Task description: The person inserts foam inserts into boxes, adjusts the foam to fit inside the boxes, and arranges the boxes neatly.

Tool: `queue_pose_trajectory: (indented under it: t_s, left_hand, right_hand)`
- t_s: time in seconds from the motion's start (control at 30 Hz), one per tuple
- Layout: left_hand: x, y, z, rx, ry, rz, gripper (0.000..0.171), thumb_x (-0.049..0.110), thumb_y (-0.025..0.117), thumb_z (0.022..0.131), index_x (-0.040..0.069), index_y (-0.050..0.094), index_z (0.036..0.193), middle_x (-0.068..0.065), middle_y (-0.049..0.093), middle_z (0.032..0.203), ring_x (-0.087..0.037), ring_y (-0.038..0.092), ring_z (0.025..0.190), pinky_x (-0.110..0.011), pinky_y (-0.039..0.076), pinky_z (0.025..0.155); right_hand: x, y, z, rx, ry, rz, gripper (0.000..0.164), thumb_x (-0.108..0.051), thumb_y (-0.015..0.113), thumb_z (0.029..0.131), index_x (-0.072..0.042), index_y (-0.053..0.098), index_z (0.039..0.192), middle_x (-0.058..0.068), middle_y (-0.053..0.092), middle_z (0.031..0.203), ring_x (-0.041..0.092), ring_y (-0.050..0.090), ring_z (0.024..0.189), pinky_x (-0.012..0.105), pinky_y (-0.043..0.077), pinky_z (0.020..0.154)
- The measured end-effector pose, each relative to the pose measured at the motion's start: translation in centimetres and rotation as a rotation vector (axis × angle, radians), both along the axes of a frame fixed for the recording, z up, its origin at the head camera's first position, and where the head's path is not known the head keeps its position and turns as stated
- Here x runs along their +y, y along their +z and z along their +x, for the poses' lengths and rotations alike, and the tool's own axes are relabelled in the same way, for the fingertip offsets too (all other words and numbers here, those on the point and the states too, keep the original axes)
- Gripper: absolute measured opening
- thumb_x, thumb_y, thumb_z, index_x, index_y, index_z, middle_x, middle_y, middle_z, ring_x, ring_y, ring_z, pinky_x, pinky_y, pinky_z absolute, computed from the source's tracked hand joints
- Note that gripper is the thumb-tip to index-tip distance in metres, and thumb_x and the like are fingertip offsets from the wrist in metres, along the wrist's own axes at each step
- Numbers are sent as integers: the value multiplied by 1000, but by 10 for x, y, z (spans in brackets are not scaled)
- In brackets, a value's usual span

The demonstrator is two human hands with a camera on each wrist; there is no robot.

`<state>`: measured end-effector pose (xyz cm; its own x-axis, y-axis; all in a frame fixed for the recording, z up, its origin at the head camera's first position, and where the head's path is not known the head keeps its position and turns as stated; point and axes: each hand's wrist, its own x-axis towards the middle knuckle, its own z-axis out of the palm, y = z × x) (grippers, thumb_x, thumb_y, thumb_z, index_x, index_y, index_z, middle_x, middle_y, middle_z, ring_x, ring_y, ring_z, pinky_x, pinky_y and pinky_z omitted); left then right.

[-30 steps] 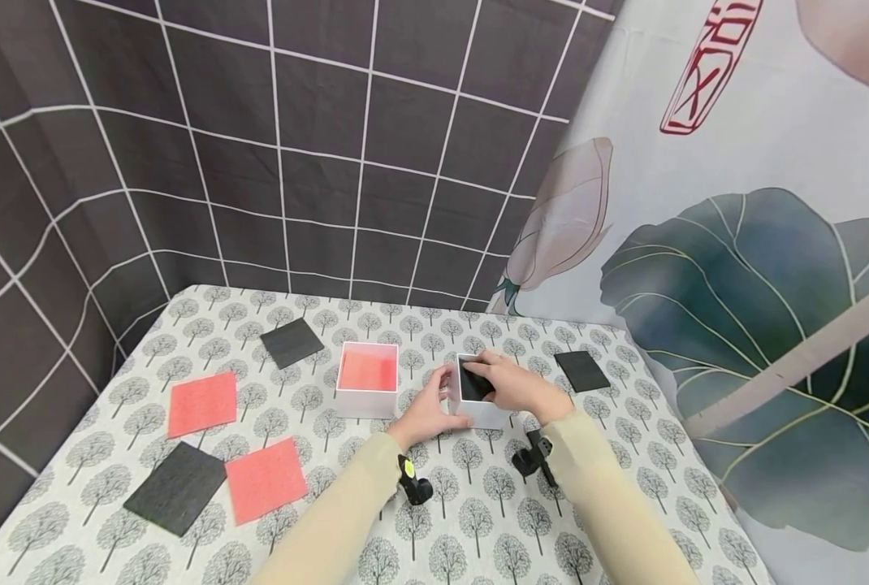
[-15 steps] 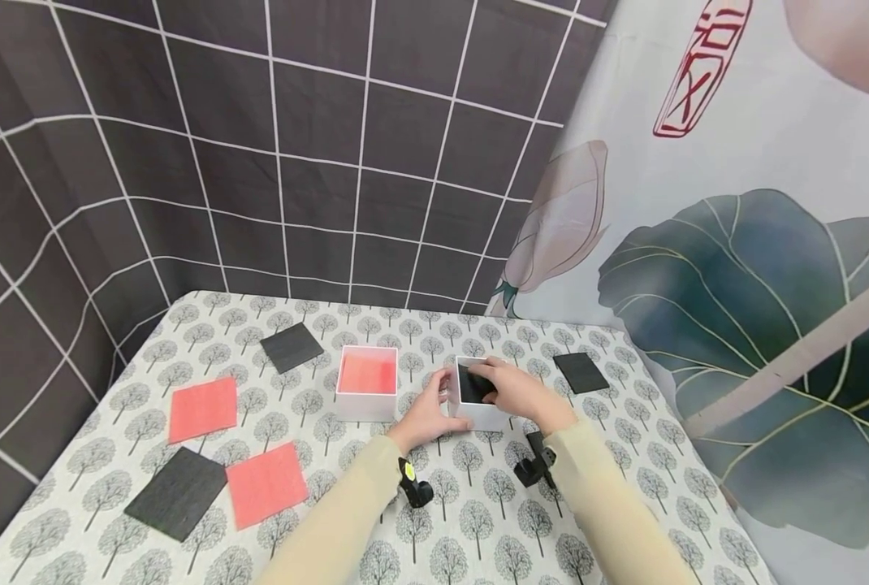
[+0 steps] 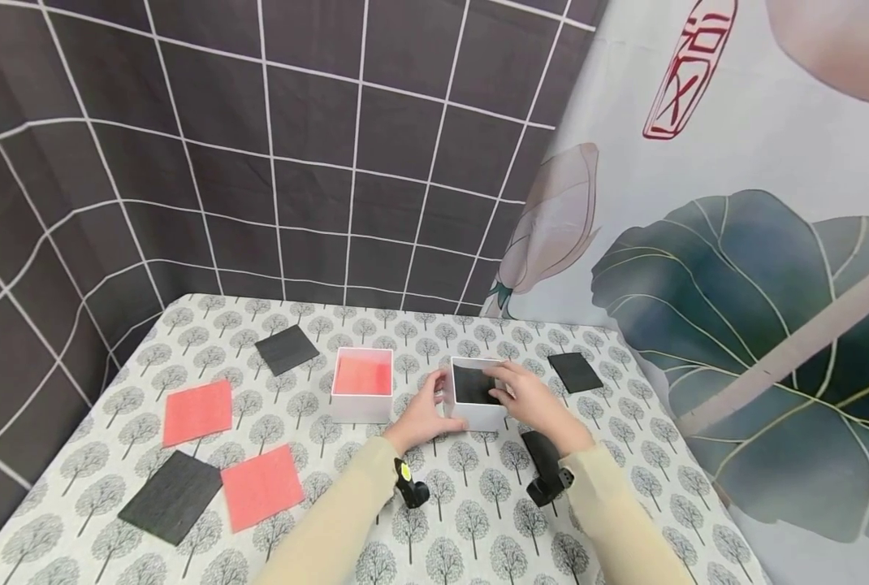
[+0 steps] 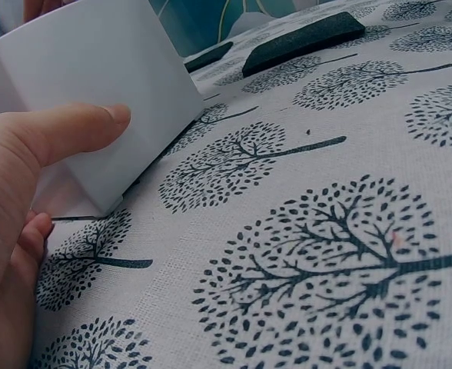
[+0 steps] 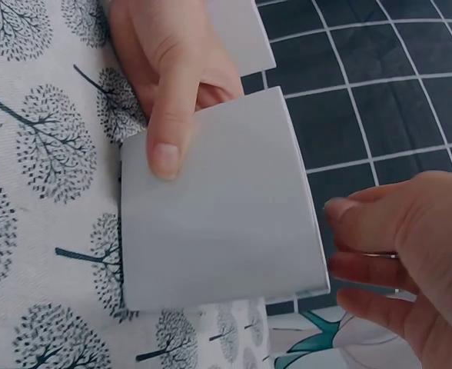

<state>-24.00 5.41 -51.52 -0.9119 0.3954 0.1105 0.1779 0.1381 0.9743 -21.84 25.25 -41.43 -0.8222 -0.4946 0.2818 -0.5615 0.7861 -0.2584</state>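
Observation:
A white open-topped box (image 3: 480,419) stands on the tree-print cloth, with a flat black piece (image 3: 471,385) lying inside. My left hand (image 3: 421,418) holds the box at its left side. In the left wrist view its thumb (image 4: 95,129) lies along a white wall. Over the box's right rim is my right hand (image 3: 525,400), fingers loosely bent and holding nothing. The right wrist view has the right thumb and fingertips just past the box's upper edge, the box wall (image 5: 222,223) facing the camera.
Left of it, a second white box (image 3: 362,409) holds a red piece (image 3: 362,374). Red squares (image 3: 197,412) (image 3: 262,487) and black squares (image 3: 171,497) (image 3: 287,350) lie on the left. Another black square (image 3: 576,372) lies to the right. A dark grid curtain (image 3: 317,195) hangs behind.
My right hand has drawn its fingers out of the box, back toward the right rim, leaving more of the black piece in sight. The left hand keeps its hold on the box.

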Motion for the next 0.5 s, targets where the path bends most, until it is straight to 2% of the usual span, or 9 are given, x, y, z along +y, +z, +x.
queue_pose_trajectory:
  t_s: [0.03, 0.07, 0.17, 0.5]
  left_hand:
    - [0, 0, 0, -4, 0, 5, 103, 20, 85, 64, 8, 22, 145, -18, 37, 140, -34, 43, 122, -40, 37, 104]
    - [1, -4, -2, -5, 1, 2, 104, 22, 86, 63, 10, 22, 145, -16, 37, 140, -32, 44, 122, -39, 37, 104]
    - [1, -5, -3, -2, 1, -1, 105, 23, 86, 63, 10, 22, 145, -15, 37, 140, -31, 44, 123, -37, 37, 104]
    - [1, -11, -6, 18, 6, -10, 104, 24, 86, 62, 11, 23, 144, -13, 38, 140, -30, 45, 121, -36, 38, 103]
  right_hand:
    - [2, -1, 1, 3, -13, -17, 35, -2, 66, 83, 1, 59, 118, 12, 61, 107, 24, 59, 88, 41, 52, 77]
    - [3, -2, 2, 7, -21, -32, 36, -3, 66, 84, 2, 59, 119, 13, 61, 107, 24, 59, 90, 41, 52, 78]
    - [8, -4, 5, 33, -27, -66, 40, -1, 67, 82, 4, 56, 121, 15, 60, 108, 29, 59, 97, 43, 51, 82]
    - [23, -9, 18, 53, -77, -141, 51, -3, 71, 80, 5, 51, 126, 17, 58, 109, 31, 57, 97, 47, 51, 81]
